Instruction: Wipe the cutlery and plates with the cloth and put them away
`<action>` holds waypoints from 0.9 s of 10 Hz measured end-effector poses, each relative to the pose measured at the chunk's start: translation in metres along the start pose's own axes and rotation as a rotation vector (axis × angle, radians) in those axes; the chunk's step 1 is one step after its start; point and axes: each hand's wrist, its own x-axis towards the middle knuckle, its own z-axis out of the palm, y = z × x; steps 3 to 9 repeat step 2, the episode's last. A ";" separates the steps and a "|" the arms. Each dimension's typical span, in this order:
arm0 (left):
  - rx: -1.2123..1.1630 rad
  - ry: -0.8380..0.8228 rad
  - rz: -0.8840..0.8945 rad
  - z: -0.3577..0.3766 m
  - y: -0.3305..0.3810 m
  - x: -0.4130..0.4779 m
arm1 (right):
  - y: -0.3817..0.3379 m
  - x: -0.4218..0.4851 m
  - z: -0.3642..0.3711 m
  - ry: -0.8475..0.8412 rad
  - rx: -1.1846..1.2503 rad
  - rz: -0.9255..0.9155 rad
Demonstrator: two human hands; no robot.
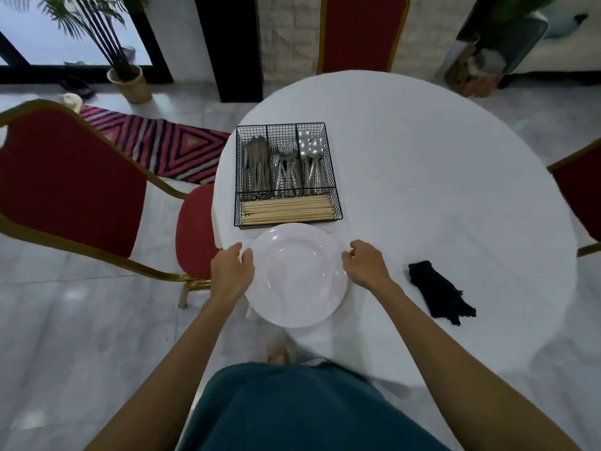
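**Q:** What lies nearest in the view?
**A:** Your teal garment (pixel 292 415), at the lower edge. Both bare forearms run forward from it.

**Q:** How do your hands stand?
**A:** Your left hand (pixel 232 270) grips the left rim of the plate (pixel 297 281), thumb laid on the rim. Your right hand (pixel 366 265) pinches the opposite rim with curled fingers. The plate, white and round, spans the gap between the two hands. Whether it rests on the table (pixel 439 174) or is held just off it cannot be told.

**Q:** Where are the cloth and cutlery?
**A:** The cloth (pixel 439 292), black and crumpled, lies on the table right of your right hand, near it but apart. The tray (pixel 338 203), black wire, stands just beyond both hands, close to the plate's far rim. Its compartment nearest the hands holds chopsticks (pixel 287 211) laid crosswise. Beyond these are knives (pixel 255 167) on your left-hand side, forks (pixel 284 167) in the middle and spoons (pixel 312 154) on your right-hand side.

**Q:** What else appears?
**A:** A red chair (pixel 65 183) stands left of your left hand, off the table.
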 end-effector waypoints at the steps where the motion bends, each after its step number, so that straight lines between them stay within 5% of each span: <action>1: 0.050 0.043 0.215 -0.001 0.035 0.017 | -0.018 0.017 -0.030 0.049 -0.045 -0.121; 2: 0.094 0.056 0.436 -0.005 0.091 0.030 | -0.044 0.028 -0.066 0.110 -0.084 -0.250; 9: 0.094 0.056 0.436 -0.005 0.091 0.030 | -0.044 0.028 -0.066 0.110 -0.084 -0.250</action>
